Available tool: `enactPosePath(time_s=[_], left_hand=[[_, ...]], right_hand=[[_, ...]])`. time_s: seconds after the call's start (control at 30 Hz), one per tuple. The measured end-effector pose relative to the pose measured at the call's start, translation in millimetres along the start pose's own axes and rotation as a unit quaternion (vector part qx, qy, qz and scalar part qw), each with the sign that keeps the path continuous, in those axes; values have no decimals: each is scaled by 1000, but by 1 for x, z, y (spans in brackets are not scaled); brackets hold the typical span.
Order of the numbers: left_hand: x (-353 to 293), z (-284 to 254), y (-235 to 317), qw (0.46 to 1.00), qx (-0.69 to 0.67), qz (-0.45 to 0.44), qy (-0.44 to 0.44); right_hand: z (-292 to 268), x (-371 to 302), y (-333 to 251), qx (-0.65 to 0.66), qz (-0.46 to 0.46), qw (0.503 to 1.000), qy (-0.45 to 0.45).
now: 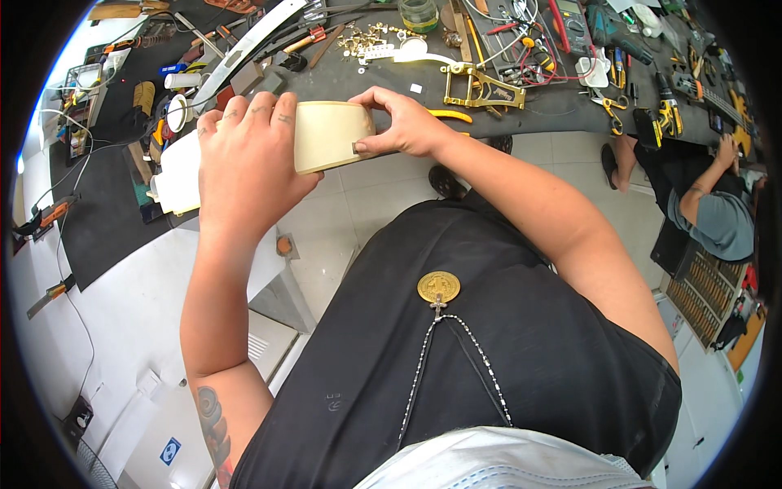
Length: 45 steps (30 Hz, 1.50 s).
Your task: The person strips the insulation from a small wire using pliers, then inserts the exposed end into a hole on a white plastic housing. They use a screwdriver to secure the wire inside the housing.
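A cream, thick, smooth-sided piece [332,134] with a rounded end, resembling a guitar body seen edge-on, is held at the bench's near edge. My left hand [248,151] lies over its middle, with the fingers bent across the top and the thumb low on its side. My right hand [399,122] grips the rounded right end between thumb and fingers. By that thumb is a small dark patch I cannot make out. The piece's left part [179,171] is washed out by glare. A gold guitar tailpiece [482,90] lies beyond my right hand, near a yellow handle [450,116].
Loose gold hardware [375,41], a glass jar [419,15] and a multimeter [572,26] lie across the dark bench [102,236]. A white roll [177,112] stands at left. Rightward are a yellow drill [669,106] and a seated person [717,212] with a hand at a guitar.
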<state>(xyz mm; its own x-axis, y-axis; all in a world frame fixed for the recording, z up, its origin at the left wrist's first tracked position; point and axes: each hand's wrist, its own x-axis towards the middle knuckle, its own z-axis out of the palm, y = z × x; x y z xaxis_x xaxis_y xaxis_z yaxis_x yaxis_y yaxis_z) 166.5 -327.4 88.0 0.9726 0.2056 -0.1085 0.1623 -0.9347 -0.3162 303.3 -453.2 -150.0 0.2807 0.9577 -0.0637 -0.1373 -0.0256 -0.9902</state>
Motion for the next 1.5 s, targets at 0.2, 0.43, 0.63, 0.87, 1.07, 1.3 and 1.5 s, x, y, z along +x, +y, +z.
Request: enactPosePath(time_s=[0.2,0.43,0.63,0.87,1.07,1.3,1.5], left_hand=[[1,0,-1,1000,7,-1,-1],[1,0,-2,999,-10,-15,-31],[1,3,-3,1000,-10,-16,-21],[2,-1,-2,999,-5,-22,-37],[2,-1,-3,1000,-11,-10,-17],[2,-1,0,1000,-4,-17,-14],[0,-1,0,999,-8,-29,-30]], right_hand=[[2,1,-1,16,14,1000,-1],[4,3,15,52,-12,998,16],[5,2,16,41,-9,999,27],[4,-1,8,172,32,985,-9],[7,-2,9,115,27,993,5],[1,2,13,99,24,995,-9],[-3,1,10,180,45,982,-37]])
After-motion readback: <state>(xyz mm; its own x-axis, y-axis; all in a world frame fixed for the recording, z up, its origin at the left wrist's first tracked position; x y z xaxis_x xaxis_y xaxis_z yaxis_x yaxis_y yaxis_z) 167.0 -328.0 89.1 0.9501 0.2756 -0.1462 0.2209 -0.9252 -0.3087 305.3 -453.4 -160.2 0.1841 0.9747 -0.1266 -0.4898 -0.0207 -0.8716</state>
